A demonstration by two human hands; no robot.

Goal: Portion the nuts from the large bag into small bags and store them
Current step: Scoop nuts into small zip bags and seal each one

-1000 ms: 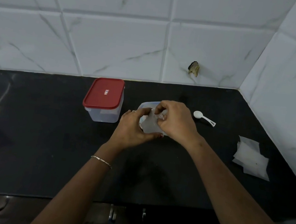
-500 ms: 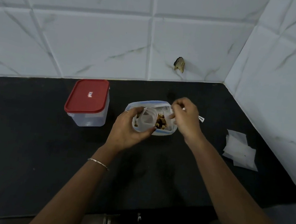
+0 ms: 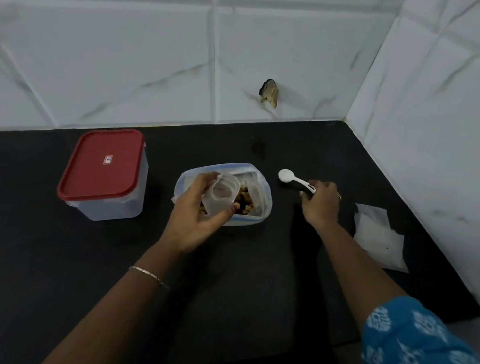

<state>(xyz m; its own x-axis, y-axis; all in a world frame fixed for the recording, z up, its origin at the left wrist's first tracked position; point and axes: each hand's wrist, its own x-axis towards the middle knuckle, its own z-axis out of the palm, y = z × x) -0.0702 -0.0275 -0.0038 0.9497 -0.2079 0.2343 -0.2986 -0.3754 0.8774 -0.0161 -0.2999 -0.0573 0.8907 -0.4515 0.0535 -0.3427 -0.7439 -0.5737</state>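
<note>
Nuts (image 3: 245,202) sit in the large bag (image 3: 263,184) on the worktop (image 3: 48,250). Left hand (image 3: 196,216) holds the small bag (image 3: 222,193) open over it. It looks floppy, so the rim is best to grip. Right hand (image 3: 321,203) pinches the light spoon (image 3: 289,178) by its handle.

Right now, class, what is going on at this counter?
A person is portioning nuts. The left hand holds a small bag open over the large bag of nuts, while the right hand grips a white spoon by its handle. A red-lidded box stands closed at the left; spare bags lie at the right.
</note>
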